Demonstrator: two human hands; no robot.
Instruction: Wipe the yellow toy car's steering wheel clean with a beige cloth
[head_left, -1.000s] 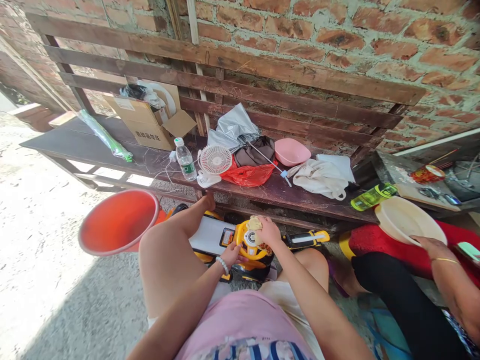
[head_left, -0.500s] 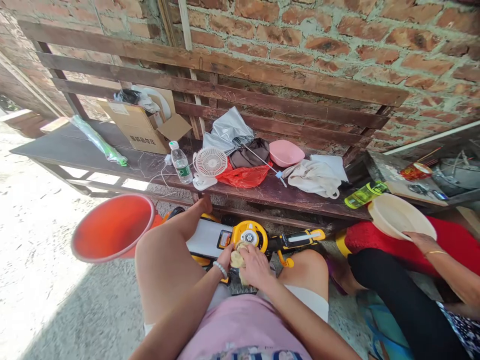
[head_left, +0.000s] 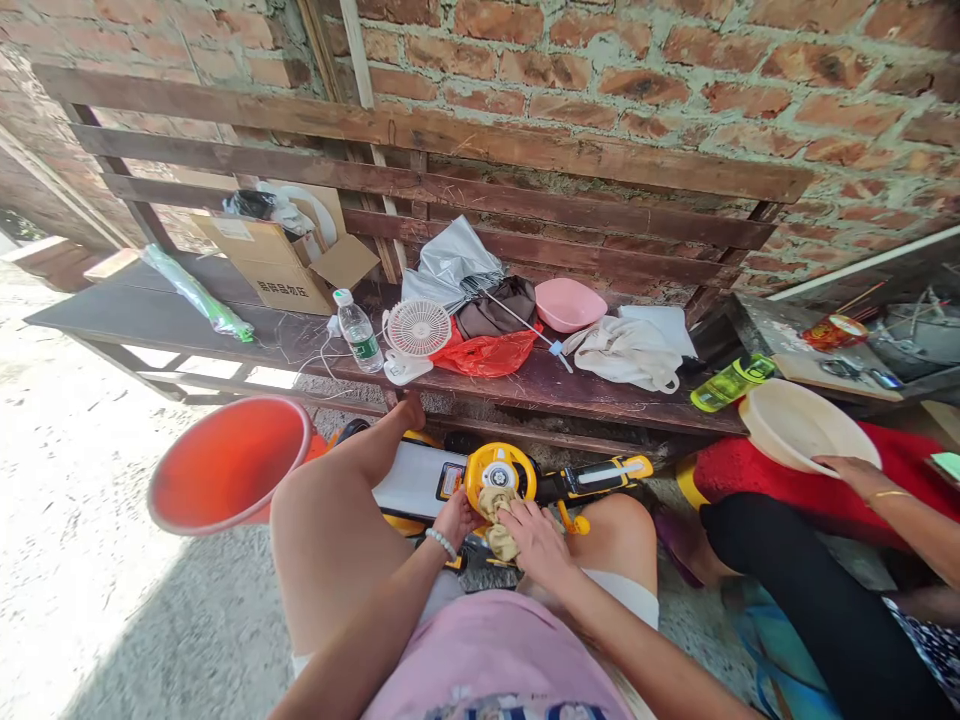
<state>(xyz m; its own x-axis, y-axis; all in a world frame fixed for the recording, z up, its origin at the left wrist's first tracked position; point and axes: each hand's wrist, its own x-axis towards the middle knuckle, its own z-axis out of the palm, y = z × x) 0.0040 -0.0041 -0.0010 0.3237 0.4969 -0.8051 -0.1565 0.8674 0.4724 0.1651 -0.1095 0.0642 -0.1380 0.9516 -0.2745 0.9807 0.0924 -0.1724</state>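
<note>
Right hand (head_left: pixel 536 535) grasping cloth (head_left: pixel 496 503), bunched at lower rim of steering wheel (head_left: pixel 498 462) on toy car (head_left: pixel 409 478); left hand (head_left: pixel 456 518) beside rim, can't tell if gripping; wheel may turn if unbraced, cloth slipping off

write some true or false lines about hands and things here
1. The right hand touches the crumpled beige cloth. True.
2. The left hand is out of view. False: it is near the yellow plastic steering wheel.
3. The round white plastic fan is right of the pink plastic bowl. False: it is left of it.
4. The clear plastic bottle is on the dark wooden bench. True.
5. Another person's hand touches the round cream basin. True.
</note>
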